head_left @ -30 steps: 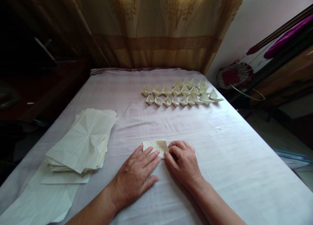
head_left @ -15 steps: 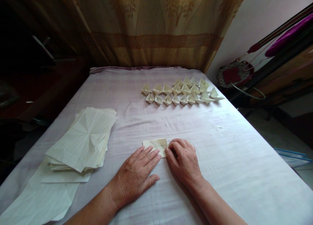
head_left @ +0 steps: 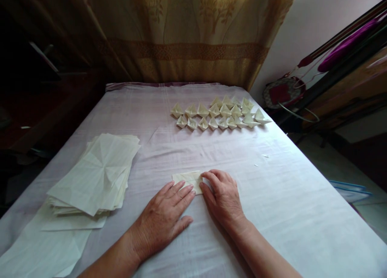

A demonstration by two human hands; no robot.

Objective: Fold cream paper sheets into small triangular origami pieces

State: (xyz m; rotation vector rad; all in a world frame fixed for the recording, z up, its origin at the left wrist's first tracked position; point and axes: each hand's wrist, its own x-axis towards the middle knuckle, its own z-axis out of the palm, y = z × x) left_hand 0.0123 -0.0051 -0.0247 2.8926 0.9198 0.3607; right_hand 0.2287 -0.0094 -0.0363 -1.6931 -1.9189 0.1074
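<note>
A small folded piece of cream paper (head_left: 188, 176) lies on the cloth in front of me. My left hand (head_left: 163, 215) rests flat across its near left part, fingers stretched out and thumb apart. At the paper's right edge, my right hand (head_left: 224, 197) has thumb and forefinger closed on the edge, with the other fingers curled. To the left is a stack of creased cream sheets (head_left: 96, 173), the top one marked with folds radiating from its middle. Several folded paper boats (head_left: 225, 111) stand in rows at the back right.
A pale checked cloth (head_left: 242, 237) covers the surface. Larger paper sheets (head_left: 45, 245) lie under the stack at the left front. Tiny paper scraps (head_left: 265, 156) lie right of centre. A patterned curtain (head_left: 187, 52) hangs behind, and a round bag (head_left: 282, 93) is beyond the right edge.
My right forefinger has moved left onto the paper's upper right corner. My left hand stays flat on the paper. The whole view has shifted slightly.
</note>
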